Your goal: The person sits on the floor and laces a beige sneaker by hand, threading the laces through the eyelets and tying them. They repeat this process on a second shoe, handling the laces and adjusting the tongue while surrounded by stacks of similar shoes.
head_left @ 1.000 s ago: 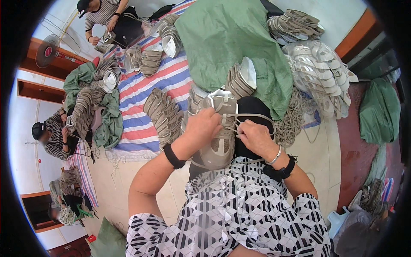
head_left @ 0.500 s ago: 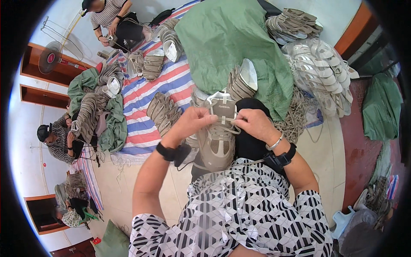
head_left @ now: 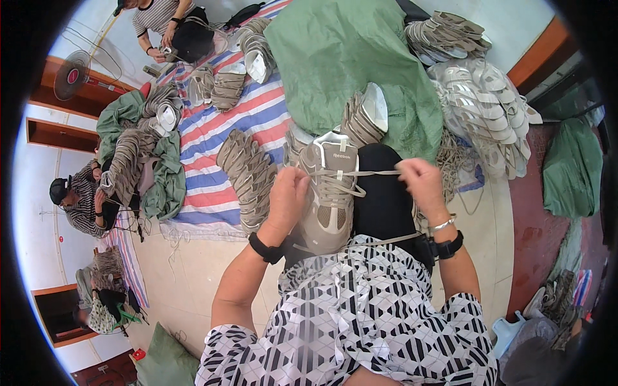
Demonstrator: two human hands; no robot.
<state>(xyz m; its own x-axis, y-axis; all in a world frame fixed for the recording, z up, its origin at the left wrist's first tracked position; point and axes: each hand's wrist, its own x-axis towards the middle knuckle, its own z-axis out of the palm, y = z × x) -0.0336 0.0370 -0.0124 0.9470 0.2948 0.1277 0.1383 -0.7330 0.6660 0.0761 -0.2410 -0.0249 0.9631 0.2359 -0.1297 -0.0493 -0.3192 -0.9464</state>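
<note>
A beige and brown shoe upper lies on my lap, its toe toward me and its tongue standing up at the far end. A flat beige shoelace runs through its eyelets, with a loose loop over the right side. My right hand pinches one stretch of the lace and holds it taut, out to the right of the shoe. Close by the upper's left edge, my left hand is closed, with lace running to its fingertips. The fingers partly hide that end.
Nested stacks of shoe uppers lie on a striped sheet. Beyond my knees spreads a large green sack. Bagged pale parts and a heap of laces are at right. Co-workers sit at left.
My hands have moved apart from the shoe's tongue, the right one farther out to the right. The lace between the shoe and my right hand is now drawn straight.
</note>
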